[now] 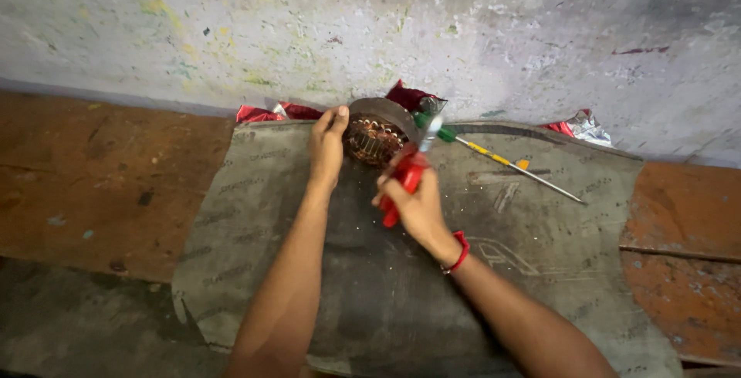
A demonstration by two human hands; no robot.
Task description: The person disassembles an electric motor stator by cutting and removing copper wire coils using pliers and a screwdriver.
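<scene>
The motor coil (374, 138) is steadied from its left by the left hand (327, 146), while red-handled pliers (403, 181), gripped in the right hand (417, 204), are pointed up at it from just below-right.

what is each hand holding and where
Left hand steadies the copper-wound motor stator by its rim; right hand holds red-handled pliers by the handles.

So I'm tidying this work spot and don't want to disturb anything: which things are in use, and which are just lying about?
In use:
- motor stator with copper windings, steadied by the left hand
- red-handled tool, gripped in the right hand
- grey mat under the work

Lying about:
- green-handled screwdriver on the mat
- red and silver foil wrappers by the wall
</scene>
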